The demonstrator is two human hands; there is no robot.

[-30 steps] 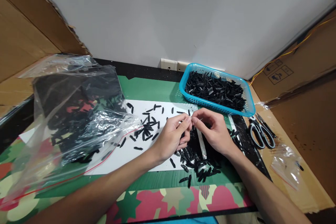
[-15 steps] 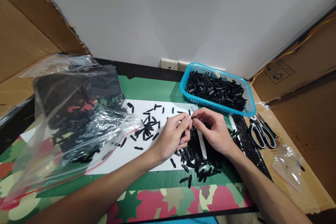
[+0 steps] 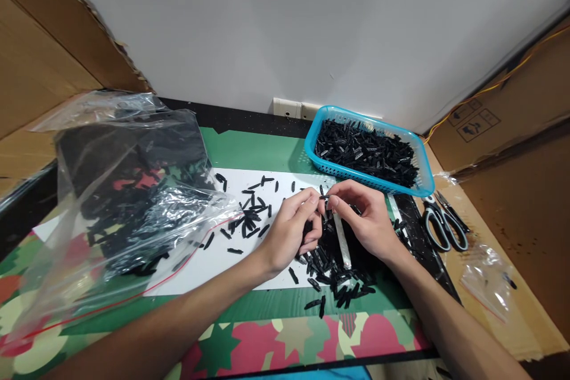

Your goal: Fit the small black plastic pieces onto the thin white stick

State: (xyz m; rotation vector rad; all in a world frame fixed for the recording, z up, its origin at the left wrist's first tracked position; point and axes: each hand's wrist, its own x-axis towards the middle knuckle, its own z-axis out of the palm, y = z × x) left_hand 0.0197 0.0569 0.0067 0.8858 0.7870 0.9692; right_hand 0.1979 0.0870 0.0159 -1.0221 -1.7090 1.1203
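Observation:
A small black strip-shaped piece [image 3: 325, 197] is pinched between the fingertips of both hands, above the white paper [image 3: 276, 261]. My left hand [image 3: 296, 225] is closed, thumb and forefinger on one end of the piece, its other fingers curled. My right hand [image 3: 363, 214] grips the other end between thumb and forefinger. Below them lies a heap of similar black pieces [image 3: 323, 267], partly hidden by the right hand. A flat whitish strip [image 3: 342, 241] rests on that heap. More black pieces [image 3: 252, 214] are scattered on the paper left of my left hand.
Behind my right hand stands a blue basket [image 3: 369, 184] full of black pieces. A clear zip bag [image 3: 146, 214] with black pieces covers the left side. Scissors [image 3: 443, 225] and a small clear bag [image 3: 487, 279] lie on cardboard at right. A wall socket [image 3: 287, 108] sits behind.
Both hands stay almost in place, still holding the small black piece. The fingertips have shifted slightly, and the piece shows a little more between them.

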